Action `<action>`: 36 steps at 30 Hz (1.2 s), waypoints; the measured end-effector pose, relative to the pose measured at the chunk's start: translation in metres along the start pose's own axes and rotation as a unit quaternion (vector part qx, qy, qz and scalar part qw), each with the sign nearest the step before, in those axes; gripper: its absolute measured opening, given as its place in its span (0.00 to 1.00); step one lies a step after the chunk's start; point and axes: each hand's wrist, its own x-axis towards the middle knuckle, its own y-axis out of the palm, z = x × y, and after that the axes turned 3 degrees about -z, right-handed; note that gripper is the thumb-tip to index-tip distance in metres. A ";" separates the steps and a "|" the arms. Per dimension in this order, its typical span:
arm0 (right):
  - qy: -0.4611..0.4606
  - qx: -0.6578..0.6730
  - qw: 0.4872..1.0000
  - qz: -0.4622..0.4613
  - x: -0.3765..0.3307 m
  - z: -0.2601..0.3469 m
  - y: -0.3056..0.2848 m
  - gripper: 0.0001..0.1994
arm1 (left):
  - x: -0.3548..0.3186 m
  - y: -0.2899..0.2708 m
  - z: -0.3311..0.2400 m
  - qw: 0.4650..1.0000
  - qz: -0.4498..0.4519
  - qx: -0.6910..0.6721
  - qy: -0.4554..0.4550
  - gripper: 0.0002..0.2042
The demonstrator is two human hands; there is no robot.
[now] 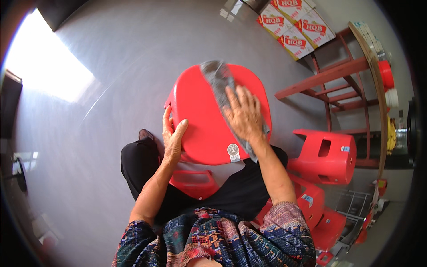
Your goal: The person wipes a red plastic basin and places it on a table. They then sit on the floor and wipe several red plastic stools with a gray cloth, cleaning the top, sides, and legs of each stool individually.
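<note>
A red plastic stool rests before me at my knees, its rounded, smooth seat facing up. My left hand grips the stool's left edge, thumb on top and fingers down the side. Across the right part of the seat lies a long, rumpled grey cloth, which reaches past the far edge and down over the near one. My right hand presses flat on this cloth, fingers stretched out and somewhat apart. A silver sticker is on the seat's near edge.
More red stools lie or stand to my right, and another red stool is between my legs. Beyond them are a dark red wooden frame and a metal wire rack. White-and-red cartons are stacked at the far right.
</note>
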 end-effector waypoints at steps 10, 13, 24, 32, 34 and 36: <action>0.357 0.183 0.913 0.073 -0.010 -0.084 0.008 0.28 | 0.004 0.004 0.000 0.998 -0.014 0.060 -0.012 0.33; 0.343 0.290 0.894 0.009 -0.041 -0.082 0.005 0.29 | 0.009 0.005 -0.001 0.999 -0.032 0.013 -0.016 0.30; 0.144 0.246 0.948 -0.140 -0.096 -0.025 -0.018 0.23 | 0.033 -0.020 -0.062 0.959 0.087 0.255 -0.085 0.26; 0.250 0.374 0.881 -0.144 -0.046 -0.059 0.020 0.22 | 0.080 0.027 -0.070 0.958 0.059 0.175 -0.220 0.26; 0.315 0.635 0.705 0.006 -0.032 -0.088 0.041 0.24 | 0.089 0.027 -0.073 0.957 0.066 0.143 -0.244 0.26; 0.374 0.739 0.557 0.056 -0.025 -0.105 0.056 0.27 | 0.097 0.023 -0.072 0.955 0.081 0.142 -0.246 0.27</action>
